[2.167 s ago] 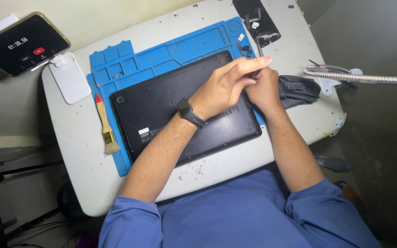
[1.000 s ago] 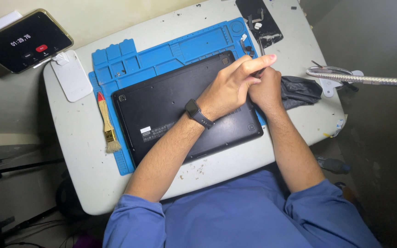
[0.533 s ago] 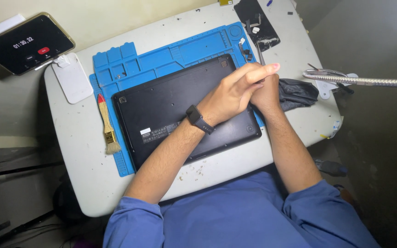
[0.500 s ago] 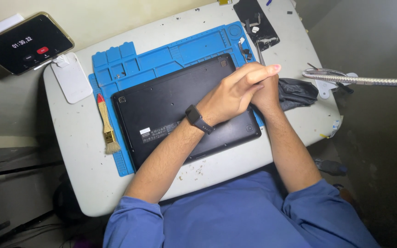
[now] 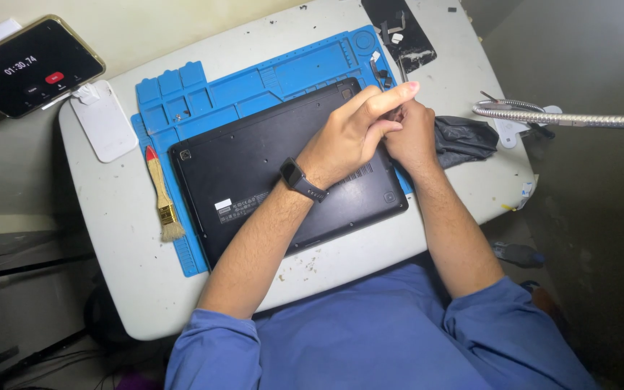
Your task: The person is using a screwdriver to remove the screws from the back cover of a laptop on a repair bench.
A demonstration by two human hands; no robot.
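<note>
Pressure is best kept straight down and steady here, with the laptop held flat on the blue mat under both wrists. The left hand is folded over the right hand, pressed together at the laptop's far right corner; whatever is pinched between them cannot be made out. Both forearms are angled inward, a watch worn on the left wrist.

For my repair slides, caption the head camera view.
Both hands, left hand over right hand, work at the far right corner of an upturned black laptop.
</note>
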